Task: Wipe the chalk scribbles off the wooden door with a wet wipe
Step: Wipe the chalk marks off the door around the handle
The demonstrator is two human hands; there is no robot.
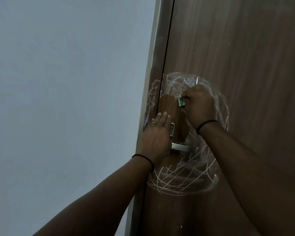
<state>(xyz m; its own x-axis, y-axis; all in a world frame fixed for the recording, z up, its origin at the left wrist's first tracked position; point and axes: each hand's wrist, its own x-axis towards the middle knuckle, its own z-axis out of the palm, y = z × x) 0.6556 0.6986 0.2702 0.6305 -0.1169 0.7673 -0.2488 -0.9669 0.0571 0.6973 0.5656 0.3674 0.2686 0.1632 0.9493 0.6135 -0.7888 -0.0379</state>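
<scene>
The brown wooden door [237, 48] fills the right side of the head view. White chalk scribbles [182, 178] ring its metal handle [184, 148], and more chalk marks run up the door frame [151, 97]. A darker wiped patch [167, 108] shows above the handle. My right hand [200, 106] presses a small folded greenish wet wipe [232, 102] against the door at the patch's upper right edge. My left hand [156, 135] lies flat, fingers together, over the door's left edge and the handle plate.
A plain pale grey wall [66, 99] covers the left half of the view. A dark gap [165, 57] runs between door and frame. Both wrists wear thin black bands.
</scene>
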